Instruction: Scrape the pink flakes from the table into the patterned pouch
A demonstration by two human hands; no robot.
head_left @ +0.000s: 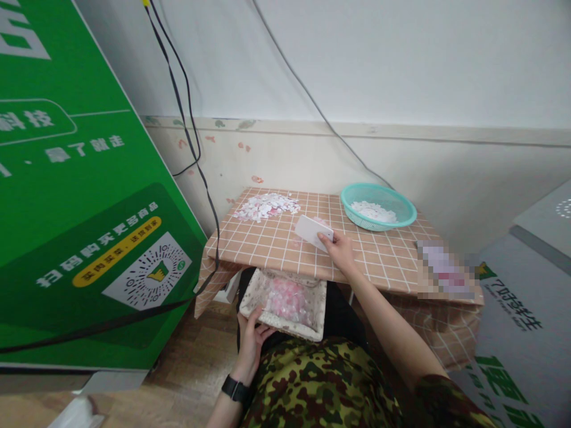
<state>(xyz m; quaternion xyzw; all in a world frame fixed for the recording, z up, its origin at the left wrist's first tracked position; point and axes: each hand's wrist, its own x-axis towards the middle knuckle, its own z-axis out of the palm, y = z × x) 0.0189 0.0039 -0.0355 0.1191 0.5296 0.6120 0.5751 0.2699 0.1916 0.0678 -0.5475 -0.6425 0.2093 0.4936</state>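
My left hand grips the near left corner of a whitish, speckled box that rests on my lap at the table's front edge. Inside the box lie pink pieces in clear plastic. Over the table, my right hand pinches a flat white rectangular card by its right end. Some pinkish bits show just behind the card; what lies under it is hidden. Farther back on the left is a loose pile of small white and pink pieces.
A turquoise mesh basket with white pieces stands at the back right of the checked tablecloth. A blurred-out flat object lies at the right edge. A green panel with a hanging black strap stands left; a grey cabinet stands right.
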